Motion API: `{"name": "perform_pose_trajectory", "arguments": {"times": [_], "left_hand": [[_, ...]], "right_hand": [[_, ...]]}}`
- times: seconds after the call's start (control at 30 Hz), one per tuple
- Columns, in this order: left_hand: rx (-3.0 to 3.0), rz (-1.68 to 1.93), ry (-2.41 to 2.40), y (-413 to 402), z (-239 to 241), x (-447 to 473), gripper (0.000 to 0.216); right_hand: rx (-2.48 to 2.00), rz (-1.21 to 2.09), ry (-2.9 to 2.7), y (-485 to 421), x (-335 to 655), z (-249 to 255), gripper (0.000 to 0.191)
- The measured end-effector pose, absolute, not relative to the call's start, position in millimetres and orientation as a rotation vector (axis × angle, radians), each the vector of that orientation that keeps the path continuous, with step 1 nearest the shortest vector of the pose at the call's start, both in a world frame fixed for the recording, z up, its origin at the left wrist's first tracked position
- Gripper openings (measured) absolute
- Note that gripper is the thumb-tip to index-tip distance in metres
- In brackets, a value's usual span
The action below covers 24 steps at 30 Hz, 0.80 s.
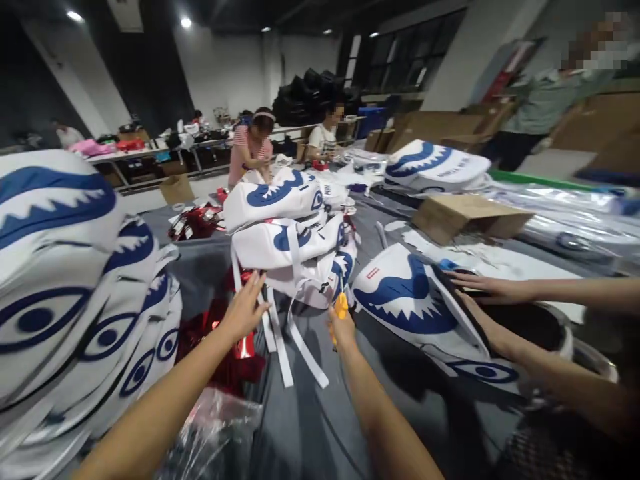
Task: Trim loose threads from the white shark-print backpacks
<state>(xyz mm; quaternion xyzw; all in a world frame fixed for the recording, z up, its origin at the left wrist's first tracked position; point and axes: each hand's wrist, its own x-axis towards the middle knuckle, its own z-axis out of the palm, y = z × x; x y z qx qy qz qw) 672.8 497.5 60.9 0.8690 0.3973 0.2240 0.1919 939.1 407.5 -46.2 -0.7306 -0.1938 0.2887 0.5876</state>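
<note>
A white bag with blue shark-mouth print [287, 243] lies in front of me, stacked with others of its kind. My left hand [246, 310] reaches to its near left edge, fingers stretched and spread, at or just touching the fabric. Closed around orange-handled scissors [341, 307], my right hand [344, 330] is just in front of the stack, and the thin blade points away from me toward the bag. White straps [306, 347] hang from the bag onto the grey table cover between my hands.
A tall pile of printed white bags [55, 207] stands at left. Red foil pieces [197, 223] and clear plastic [215, 420] lie nearby. At right, a co-worker's hands [495, 293] handle another printed bag [415, 293]. Behind it sits a cardboard box [465, 217].
</note>
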Motion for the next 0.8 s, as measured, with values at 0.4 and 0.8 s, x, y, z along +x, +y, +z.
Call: {"name": "perform_pose_trajectory", "arguments": {"times": [0.4,0.8], "left_hand": [[1.263,0.541,2.137,167.4,-63.3,286.1,0.060],[1.788,0.701,1.423,308.5,-54.6,347.1,0.062]], "right_hand": [[-1.856,1.247,-0.468,154.4,754.0,-63.9,0.062],[-1.801,1.109,-0.798,60.9,534.9,-50.6,0.048]]}}
